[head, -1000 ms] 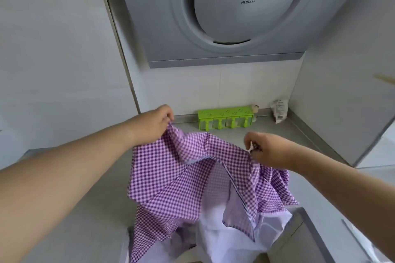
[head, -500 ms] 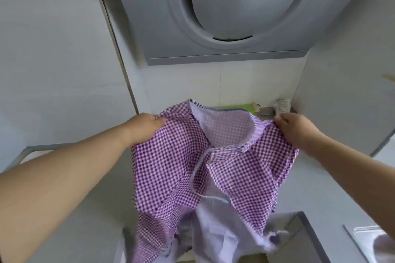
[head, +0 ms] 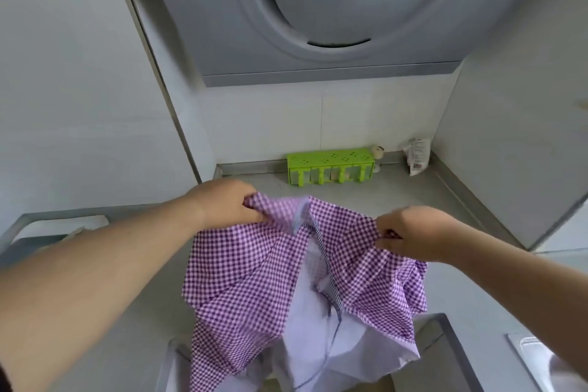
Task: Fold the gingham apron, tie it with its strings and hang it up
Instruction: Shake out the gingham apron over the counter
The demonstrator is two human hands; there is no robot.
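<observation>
The purple-and-white gingham apron hangs in front of me over the grey counter, its pale lining and a thin string showing in the lower middle. My left hand pinches the upper left edge of the cloth. At the upper right edge my right hand grips a bunched fold. The apron's top sags between the two hands, and its lower part drops out of view at the bottom.
A grey range hood hangs on the wall ahead. A green compartment box and a small packet stand at the back of the counter. Cabinet panels close in left and right. A sink edge lies at the left.
Both hands have come down from chest height and the apron's top edge, raised and spread half a second ago, now sags low over the counter. The green box is uncovered again.
</observation>
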